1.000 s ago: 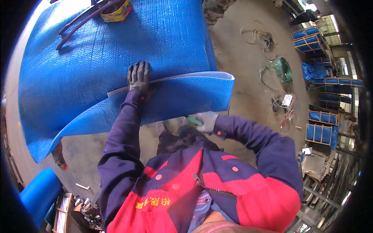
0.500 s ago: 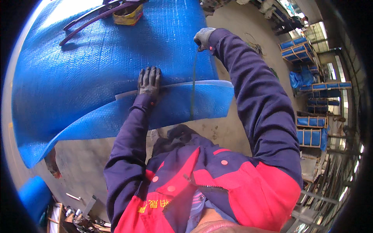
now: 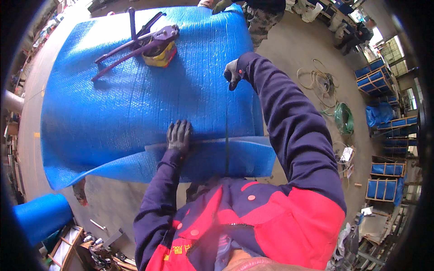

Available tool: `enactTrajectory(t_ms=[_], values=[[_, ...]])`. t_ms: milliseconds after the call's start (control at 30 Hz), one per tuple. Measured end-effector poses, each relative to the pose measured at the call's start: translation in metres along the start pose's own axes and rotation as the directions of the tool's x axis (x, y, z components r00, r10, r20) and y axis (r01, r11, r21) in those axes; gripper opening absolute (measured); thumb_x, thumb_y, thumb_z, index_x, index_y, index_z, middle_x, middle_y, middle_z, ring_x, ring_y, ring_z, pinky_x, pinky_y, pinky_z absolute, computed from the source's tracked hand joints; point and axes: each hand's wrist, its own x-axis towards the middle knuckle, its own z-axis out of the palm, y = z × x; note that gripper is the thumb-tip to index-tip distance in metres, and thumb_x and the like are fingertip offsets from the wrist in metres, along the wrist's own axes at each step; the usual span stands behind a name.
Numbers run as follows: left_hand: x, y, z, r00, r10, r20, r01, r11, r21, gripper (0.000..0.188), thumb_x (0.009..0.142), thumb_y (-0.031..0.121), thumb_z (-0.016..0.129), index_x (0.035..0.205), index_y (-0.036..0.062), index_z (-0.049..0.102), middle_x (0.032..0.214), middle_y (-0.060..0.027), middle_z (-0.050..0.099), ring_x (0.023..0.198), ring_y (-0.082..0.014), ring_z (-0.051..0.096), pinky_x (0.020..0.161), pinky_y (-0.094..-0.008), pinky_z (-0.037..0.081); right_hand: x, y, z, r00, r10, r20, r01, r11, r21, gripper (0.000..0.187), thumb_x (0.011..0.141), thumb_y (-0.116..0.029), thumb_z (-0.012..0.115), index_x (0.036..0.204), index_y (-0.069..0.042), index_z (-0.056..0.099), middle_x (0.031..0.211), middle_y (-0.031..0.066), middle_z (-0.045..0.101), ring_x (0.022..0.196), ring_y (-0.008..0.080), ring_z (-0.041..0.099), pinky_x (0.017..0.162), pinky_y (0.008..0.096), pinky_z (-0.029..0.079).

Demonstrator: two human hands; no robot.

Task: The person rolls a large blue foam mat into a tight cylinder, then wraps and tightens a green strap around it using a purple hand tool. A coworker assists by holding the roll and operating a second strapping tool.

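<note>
A large bundle covered in blue bubble wrap (image 3: pixel 108 104) fills the middle, with a loose flap (image 3: pixel 203 160) of the wrap hanging toward my body. My left hand (image 3: pixel 179 135), in a dark glove, lies flat on it beside the flap's edge, fingers stretched out. A thin dark green strap (image 3: pixel 227 156) runs down across the wrap and the flap. Above its line is my right hand (image 3: pixel 233 74), in a grey glove, near the bundle's right edge, its fingers curled on the strap; the grip itself is partly hidden.
A long-handled purple hand tool (image 3: pixel 135 47) and a yellow-and-red container (image 3: pixel 160 56) rest on the wrap. Another person's gloved hand (image 3: pixel 222 5) touches the far edge. Coiled green strap (image 3: pixel 343 118) lies on the floor to the right. A blue roll (image 3: pixel 43 217) is at lower left.
My view has shifted, revealing more of the far edge and the other person there. My right hand is lower over the wrap, with the strap closer to its surface. My left hand stays flat.
</note>
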Motion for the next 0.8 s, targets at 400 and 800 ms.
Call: enactTrajectory(t_ms=[400, 800], values=[[0.007, 0.002, -0.012, 0.995, -0.046, 0.084, 0.059, 0.984, -0.165, 0.114, 0.062, 0.055, 0.086, 0.154, 0.0071, 0.039, 0.158, -0.0191, 0.038, 0.147, -0.0425, 0.033, 0.123, -0.0627, 0.022, 0.018, 0.001, 0.005, 0.998, 0.061, -0.017, -0.060, 0.998, 0.036, 0.053, 0.082, -0.044, 0.082, 0.120, -0.008, 0.074, 0.115, 0.0080, 0.077, 0.104, 0.0293, 0.072, 0.090, 0.0446, 0.056], [0.008, 0.006, -0.025, 0.986, -0.070, 0.154, 0.098, 0.979, -0.181, 0.104, 0.076, 0.059, 0.080, 0.153, 0.0042, 0.038, 0.155, -0.0224, 0.041, 0.144, -0.0465, 0.036, 0.121, -0.0645, 0.024, -0.014, -0.046, 0.032, 0.768, 0.309, -0.561, -0.549, 0.769, -0.327, 0.065, 0.083, -0.072, 0.067, 0.122, -0.020, 0.072, 0.125, 0.0085, 0.060, 0.109, 0.0302, 0.063, 0.081, 0.0495, 0.048]])
